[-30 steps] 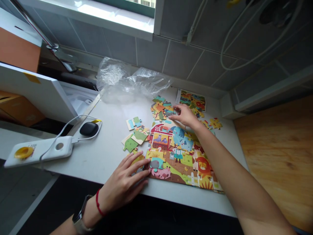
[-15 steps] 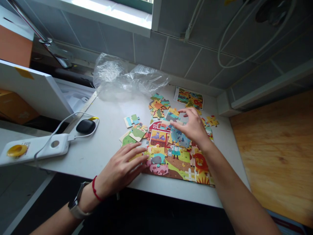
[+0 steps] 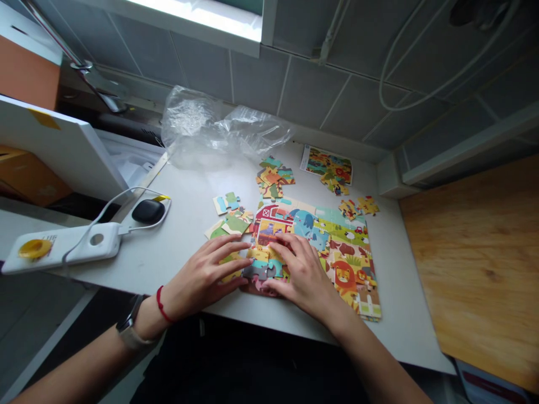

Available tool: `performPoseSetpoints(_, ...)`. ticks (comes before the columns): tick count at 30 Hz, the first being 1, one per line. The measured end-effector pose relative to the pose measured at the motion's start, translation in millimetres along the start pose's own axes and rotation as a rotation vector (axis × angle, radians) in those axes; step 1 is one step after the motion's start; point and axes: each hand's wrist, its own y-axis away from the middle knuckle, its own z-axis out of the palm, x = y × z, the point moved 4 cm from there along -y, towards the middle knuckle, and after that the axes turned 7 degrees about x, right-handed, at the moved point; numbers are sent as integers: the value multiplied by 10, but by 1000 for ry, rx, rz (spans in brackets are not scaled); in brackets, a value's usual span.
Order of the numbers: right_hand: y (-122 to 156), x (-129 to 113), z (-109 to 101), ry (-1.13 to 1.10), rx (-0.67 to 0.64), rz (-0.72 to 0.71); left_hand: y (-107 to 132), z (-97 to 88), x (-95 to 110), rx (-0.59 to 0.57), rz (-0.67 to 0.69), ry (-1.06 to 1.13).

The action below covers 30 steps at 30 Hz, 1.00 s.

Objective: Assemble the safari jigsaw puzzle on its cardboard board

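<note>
My left hand point(image 3: 213, 269) is at the puzzle's lower left corner, its fingertips on the left edge of a yellow, teal and grey puzzle piece point(image 3: 257, 269). My right hand point(image 3: 301, 272) curves over a second puzzle piece point(image 3: 276, 268), gripping it between thumb and fingers. These two pieces lie side by side over the pink part of the picture, and my fingers partly cover them. Beneath is the partly assembled farm puzzle point(image 3: 347, 247), with a red barn point(image 3: 266, 213), a blue elephant point(image 3: 304, 221) and a lion point(image 3: 345, 275).
Loose puzzle pieces lie in piles at the left point(image 3: 236, 224), behind point(image 3: 272, 178) and right point(image 3: 349, 209). A small picture card point(image 3: 326, 163) is at the back, near a crumpled plastic bag point(image 3: 219, 132). A power strip point(image 3: 80, 247) and a black case point(image 3: 148, 211) sit left.
My right hand has come from the back of the puzzle down beside my left hand, bringing a piece along. The grey and yellow piece near my left hand has shifted slightly left.
</note>
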Motion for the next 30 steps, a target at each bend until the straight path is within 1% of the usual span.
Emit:
performPoseSetpoints(4, 60, 117, -94, 43, -15, -52, 2, 66, -1, -43, 16, 12)
performPoseSetpoints(8, 91, 137, -69, 21, -25, -197, -39, 88, -7, -53, 43, 15)
performPoseSetpoints(11, 122, 112, -58, 20, 25, -252, -63, 61, -9, -43, 66, 13)
performPoseSetpoints(14, 183, 93, -93, 56, 76, -242, -74, 37, -4, -40, 74, 11)
performPoseSetpoints(18, 277, 106, -135, 76, 100, -215, -69, 40, 4, -51, 85, 7)
performPoseSetpoints(22, 326, 136, -132, 72, 110, -205, -65, 56, 4, -65, 87, -5)
performPoseSetpoints(26, 343, 139, -132, 55, 101, -225, -75, 53, 16, -61, 115, -15)
performPoseSetpoints(30, 346, 135, -145, 41, 103, -243, -65, 49, 22, -89, 143, -50)
